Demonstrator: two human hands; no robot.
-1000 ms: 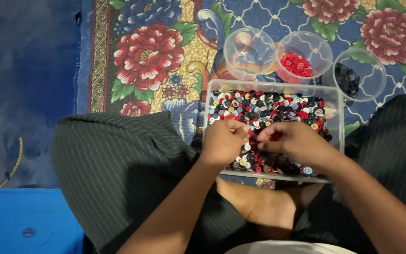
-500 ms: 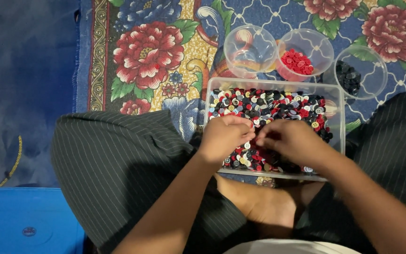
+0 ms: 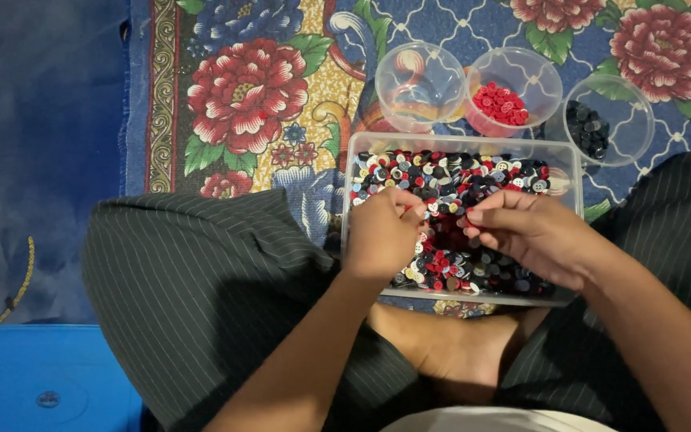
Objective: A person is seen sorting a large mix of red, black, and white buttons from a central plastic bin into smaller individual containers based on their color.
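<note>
Lower left corner of the frame: a blue plastic lid, flat on a dark blue cloth covering the floor. Right of that, a flowered rug in red, blue and yellow across the upper frame.

Centre left: a dark pinstriped trouser leg, bent at the knee, running to the bottom edge.

Centre: a clear rectangular tub, resting partly on the rug and partly over a bare foot, filled with mixed buttons in red, black, white and grey. Left hand in the tub's left half, fingers curled narrow with the tips pressed down into the buttons; cannot tell whether any button is pinched between them. Right hand just beside it, in the tub's right half, fingertips drawn together and pointing left toward the other hand, close to touching; whatever sits between those fingertips too small to make out.

Above the tub, three round clear cups in a row on the rug: an empty one at upper centre, next a cup holding red buttons, and at the upper right a cup holding black buttons.

Far right: the other pinstriped leg.
</note>
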